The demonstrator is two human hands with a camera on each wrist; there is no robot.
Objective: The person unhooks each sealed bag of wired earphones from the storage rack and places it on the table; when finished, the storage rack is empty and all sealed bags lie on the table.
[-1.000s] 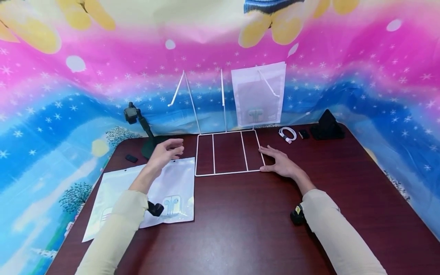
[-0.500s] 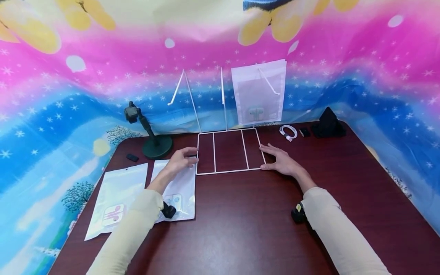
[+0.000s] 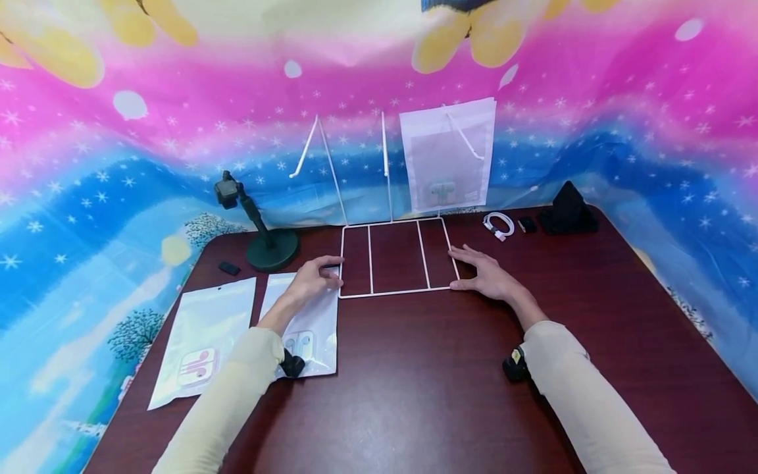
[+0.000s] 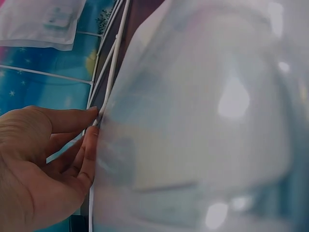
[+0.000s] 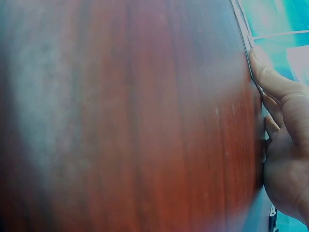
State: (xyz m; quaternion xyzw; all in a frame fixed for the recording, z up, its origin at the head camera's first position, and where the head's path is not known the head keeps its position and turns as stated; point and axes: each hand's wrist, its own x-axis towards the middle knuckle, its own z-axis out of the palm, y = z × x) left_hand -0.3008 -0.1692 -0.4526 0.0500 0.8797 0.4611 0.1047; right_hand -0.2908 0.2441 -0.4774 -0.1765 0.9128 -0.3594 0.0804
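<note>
Wire rack (image 3: 399, 291) judged light, stiff; best held at side rails (image 3: 447, 234), touched by half-spread fingers (image 3: 472, 256) (left hand (image 3: 310, 278), right hand (image 3: 489, 279)); nothing gripped.

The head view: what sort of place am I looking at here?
Perhaps a makeshift tabletop display or filming set-up: a snowflake-printed backdrop hangs behind a dark wood-grain table, which bears a white wire display rack hung with a white earphone pouch.

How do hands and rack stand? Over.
Left hand, right hand touching opposite sides of rack. Rack upright, hanging bag at right. Flat bag beneath left hand, possibly crowding.
</note>
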